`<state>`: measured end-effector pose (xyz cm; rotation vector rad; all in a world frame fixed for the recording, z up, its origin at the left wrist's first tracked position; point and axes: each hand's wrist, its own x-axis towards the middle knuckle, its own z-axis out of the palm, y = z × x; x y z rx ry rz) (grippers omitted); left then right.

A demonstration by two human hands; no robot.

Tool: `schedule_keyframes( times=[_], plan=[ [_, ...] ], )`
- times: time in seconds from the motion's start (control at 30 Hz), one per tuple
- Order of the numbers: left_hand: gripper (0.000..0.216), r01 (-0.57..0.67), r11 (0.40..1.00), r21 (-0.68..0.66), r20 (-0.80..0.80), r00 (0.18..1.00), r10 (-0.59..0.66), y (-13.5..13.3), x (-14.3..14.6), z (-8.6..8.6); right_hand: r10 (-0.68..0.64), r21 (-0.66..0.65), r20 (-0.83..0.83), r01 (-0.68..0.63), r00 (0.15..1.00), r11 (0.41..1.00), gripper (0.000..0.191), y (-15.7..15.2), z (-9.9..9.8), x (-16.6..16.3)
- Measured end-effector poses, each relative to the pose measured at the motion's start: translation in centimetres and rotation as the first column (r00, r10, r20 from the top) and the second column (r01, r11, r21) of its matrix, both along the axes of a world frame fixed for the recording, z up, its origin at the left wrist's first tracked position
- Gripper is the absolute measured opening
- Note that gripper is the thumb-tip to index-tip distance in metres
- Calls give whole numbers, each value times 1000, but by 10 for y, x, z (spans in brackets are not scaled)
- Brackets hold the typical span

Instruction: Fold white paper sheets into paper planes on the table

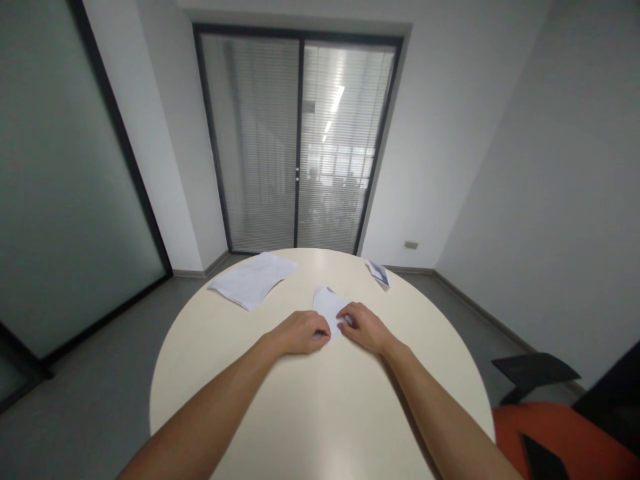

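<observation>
A small white sheet of paper [327, 304] lies near the middle of the round table [310, 407], its far edge slightly raised. My left hand [301, 332] is closed at the paper's near left corner, thumb and fingers pinched on it. Over the right side of the paper, my right hand [367, 325] curls its fingers and thumb on the sheet. Parts of the paper are hidden beneath both hands. Whether the sheet is folded under my fingers is too small to tell.
A larger creased white sheet [254, 279] lies at the table's far left. A folded piece of paper [379, 274] stands near the far right edge. An orange chair [565, 437] with black armrests is at the right. Beyond the table is a glass door [250, 147] with blinds.
</observation>
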<state>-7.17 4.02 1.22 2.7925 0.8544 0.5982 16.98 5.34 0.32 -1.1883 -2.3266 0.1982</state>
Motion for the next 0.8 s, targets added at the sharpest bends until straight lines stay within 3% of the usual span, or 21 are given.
schedule_keyframes(
  times=[0.13, 0.33, 0.8],
  plan=[
    [17, 31, 999, -26, 26, 999, -30, -2, 3, 0, 10, 42, -10, -10, 1000, 999, 37, 5, -7, 4],
    [19, 95, 994, -48, 79, 993, -91, -7, 7, 2, -3, 12, 13, 2, 1000, 1000, 22, 5, -2, 2],
    [31, 62, 998, -17, 51, 997, -61, -5, 6, -3, 23, -85, -64, -28, 998, 996, 24, 2, -1, -1]
  ],
)
